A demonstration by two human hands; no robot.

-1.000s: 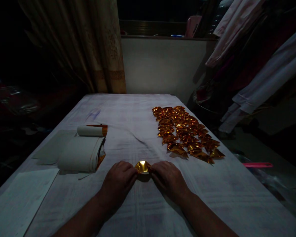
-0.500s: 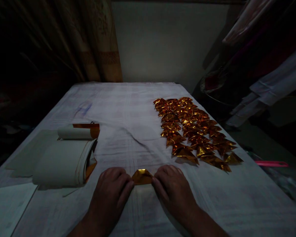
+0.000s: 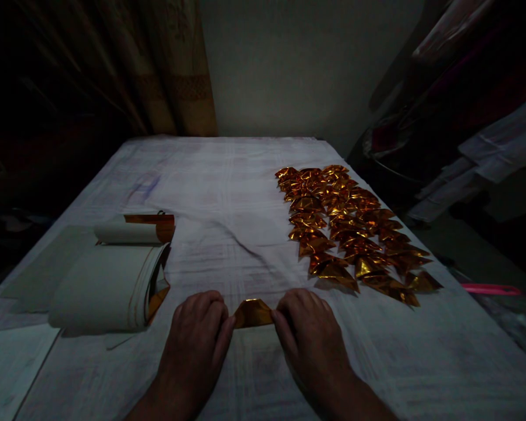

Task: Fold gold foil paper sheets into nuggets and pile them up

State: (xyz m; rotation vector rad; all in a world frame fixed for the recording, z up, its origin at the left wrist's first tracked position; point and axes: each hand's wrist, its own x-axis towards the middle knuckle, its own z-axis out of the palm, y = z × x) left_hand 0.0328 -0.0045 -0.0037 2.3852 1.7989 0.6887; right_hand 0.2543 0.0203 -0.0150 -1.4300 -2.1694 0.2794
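A small piece of gold foil paper [image 3: 253, 313], glossy and creased into a low, flat-topped wedge, lies on the white cloth [image 3: 245, 193] near the table's front edge, between the two hands. The left hand [image 3: 197, 333] and the right hand [image 3: 309, 333] rest knuckles-up on the cloth, each with its fingertips closed on one end of the foil, pinching it against the surface. The cloth is matt, faintly checked and wrinkled. To the right, well apart, folded gold pieces [image 3: 355, 234] lie in overlapping rows, pointed and shiny. To the left is a thick stack of pale sheets [image 3: 109, 286] with curled upper leaves and a gold underside showing at its edge. Compared with a second ago, the foil looks flatter and duller, its bright raised peak gone, and both hands sit lower and nearer in the view
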